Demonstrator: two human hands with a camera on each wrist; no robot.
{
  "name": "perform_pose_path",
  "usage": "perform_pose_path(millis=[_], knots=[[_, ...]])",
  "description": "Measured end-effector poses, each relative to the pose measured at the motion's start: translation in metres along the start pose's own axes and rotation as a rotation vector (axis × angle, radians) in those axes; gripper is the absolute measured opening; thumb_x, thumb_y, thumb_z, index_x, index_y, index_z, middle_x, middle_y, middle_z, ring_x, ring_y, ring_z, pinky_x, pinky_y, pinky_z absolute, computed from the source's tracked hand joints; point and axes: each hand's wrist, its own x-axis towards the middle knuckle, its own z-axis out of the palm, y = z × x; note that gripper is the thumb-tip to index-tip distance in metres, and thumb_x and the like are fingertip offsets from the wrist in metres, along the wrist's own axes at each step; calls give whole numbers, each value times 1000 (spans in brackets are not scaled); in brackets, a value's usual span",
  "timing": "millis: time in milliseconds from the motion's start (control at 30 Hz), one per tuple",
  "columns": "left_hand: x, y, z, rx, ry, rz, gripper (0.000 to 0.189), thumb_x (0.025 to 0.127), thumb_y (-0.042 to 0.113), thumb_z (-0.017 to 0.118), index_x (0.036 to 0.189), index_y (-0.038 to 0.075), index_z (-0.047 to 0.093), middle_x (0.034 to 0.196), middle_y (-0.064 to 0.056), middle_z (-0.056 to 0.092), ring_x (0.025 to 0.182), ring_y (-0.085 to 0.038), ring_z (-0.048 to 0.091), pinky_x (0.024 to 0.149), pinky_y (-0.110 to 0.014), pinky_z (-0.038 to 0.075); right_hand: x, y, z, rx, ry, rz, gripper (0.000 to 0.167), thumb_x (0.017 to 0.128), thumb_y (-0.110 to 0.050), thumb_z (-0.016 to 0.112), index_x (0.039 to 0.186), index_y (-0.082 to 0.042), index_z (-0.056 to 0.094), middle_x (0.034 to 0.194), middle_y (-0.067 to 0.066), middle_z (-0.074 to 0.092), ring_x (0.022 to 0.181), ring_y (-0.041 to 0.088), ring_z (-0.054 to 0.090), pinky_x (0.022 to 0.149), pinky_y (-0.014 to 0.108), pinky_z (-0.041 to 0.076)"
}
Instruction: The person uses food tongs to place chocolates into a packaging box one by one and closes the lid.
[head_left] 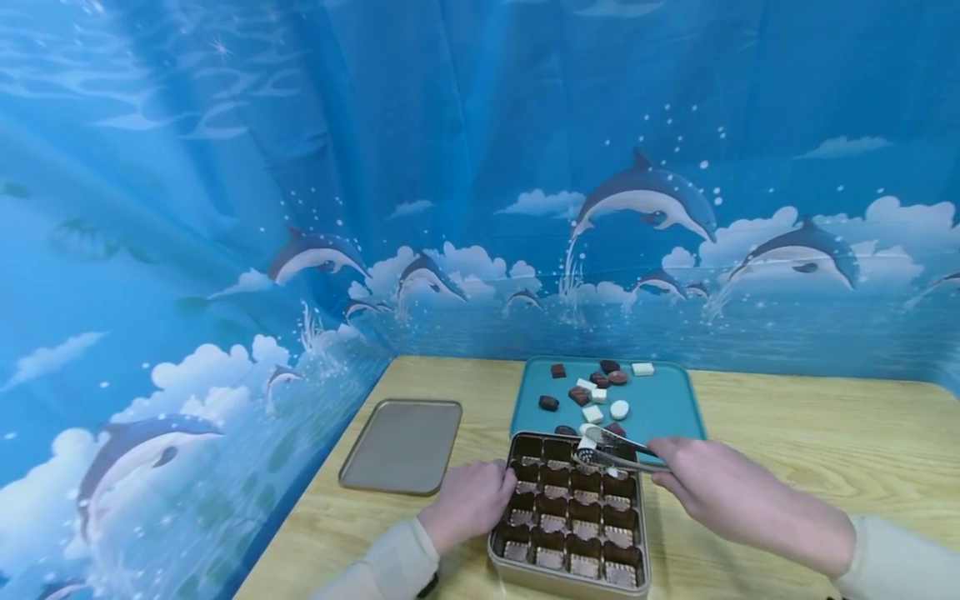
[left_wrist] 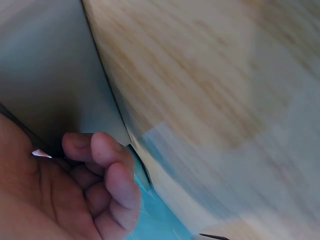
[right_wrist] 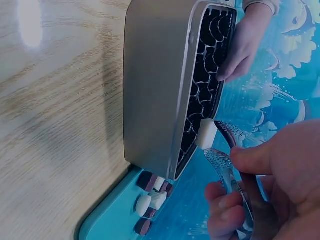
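Count: one tin [head_left: 570, 581], four compartments [head_left: 550, 554] across its near row; over its far end, one pair of tongs [head_left: 634, 463] with one white block [head_left: 587, 445]; one left hand [head_left: 471, 502] at its left rim, one right hand [head_left: 720, 487] to its right. Left of tin, one flat lid [head_left: 405, 446]; beyond it, one teal tray [head_left: 678, 408] with at least eight dark pieces [head_left: 579, 395] and six white pieces [head_left: 619, 410], some partly hidden.

Box [head_left: 555, 582]: near compartments [head_left: 549, 558] reachable from above. Tongs [head_left: 630, 464] obstruct far cells; left hand [head_left: 468, 500] blocks part of left side.
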Motion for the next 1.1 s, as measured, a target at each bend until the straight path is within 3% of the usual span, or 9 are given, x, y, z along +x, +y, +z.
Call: perform_pose_path(millis=[133, 300, 500, 633, 700, 933, 1100], knots=[[1, 0, 1, 10, 9, -4, 42, 105, 34, 41, 68, 19, 53, 63, -2, 60, 58, -22, 62, 49, -36, 45, 2, -1, 4, -9, 15, -17, 11, 94, -20, 69, 96, -14, 61, 74, -11, 58, 59, -2, 49, 56, 22, 50], [2, 0, 0, 10, 15, -7, 43, 105, 34, 40, 68, 19, 53, 64, -2, 61, 59, -22, 63, 50, -36, 45, 3, -2, 6, -8, 4, 16, 16, 93, -22, 70, 102, -10, 63, 78, -7, 62, 61, 0, 53, 58, 23, 52], [2, 0, -1, 12, 20, -8, 42, 106, 33, 41, 68, 19, 53, 63, -2, 60, 58, -22, 62, 50, -36, 45, 6, 1, 4, -12, 7, 37, 40, 93, -23, 71, 121, 3, 62, 102, 15, 73, 81, 21, 71, 73, 39, 60], [1, -1, -1, 10, 14, -10, 42, 106, 33, 40, 67, 19, 52, 61, 0, 57, 57, -20, 60, 49, -35, 45, 10, 9, 1, -14, 28, 49, 49, 93, -22, 70, 129, 9, 58, 114, 26, 70, 91, 34, 72, 79, 48, 59], [0, -2, -1, 5, 9, -14, 43, 106, 33, 40, 67, 19, 52, 61, 0, 57, 56, -20, 60, 49, -35, 45, 14, 16, 0, -21, 41, 56, 50, 94, -21, 70, 130, 11, 56, 114, 27, 69, 91, 34, 72, 80, 50, 59], [-2, -1, -1, -5, 3, -23, 43, 106, 34, 40, 67, 20, 51, 60, 1, 56, 56, -19, 59, 49, -34, 44, 27, 54, 3, -26, 52, 108, 47, 95, -16, 68, 127, 14, 53, 100, 22, 70, 62, 8, 58, 64, 38, 58], [-1, 0, -1, -13, -6, -15, 44, 107, 35, 39, 67, 20, 51, 59, 3, 52, 55, -16, 56, 50, -32, 43, 34, 84, 7, -44, 57, 154, 52, 95, -14, 66, 130, 20, 48, 101, 28, 68, 63, 11, 59, 64, 41, 58]])
